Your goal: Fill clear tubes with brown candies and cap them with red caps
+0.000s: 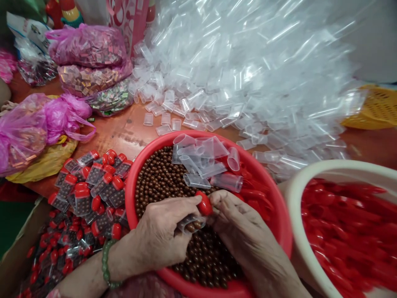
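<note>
My left hand (164,229), with a green bead bracelet (107,265) at its wrist, is closed around a clear plastic tube (192,224) with brown balls inside. A shiny red cap (204,203) sits between my two hands, by the left thumb and index finger. Against that cap my right hand (238,225) has its fingertips pinched; whether they hold anything else is hidden. Both hands are over a red basin (132,203) of small brown balls (158,174). Empty clear tubes (204,159) and red caps (252,188) lie in the basin too.
Filled, red-capped tubes (93,186) are heaped at the left, some in a box. A cream tub (297,203) of red caps stands at the right. Clear tubes (235,74) pile up behind. Pink bags (89,45) lie back left, a yellow basket (374,107) back right.
</note>
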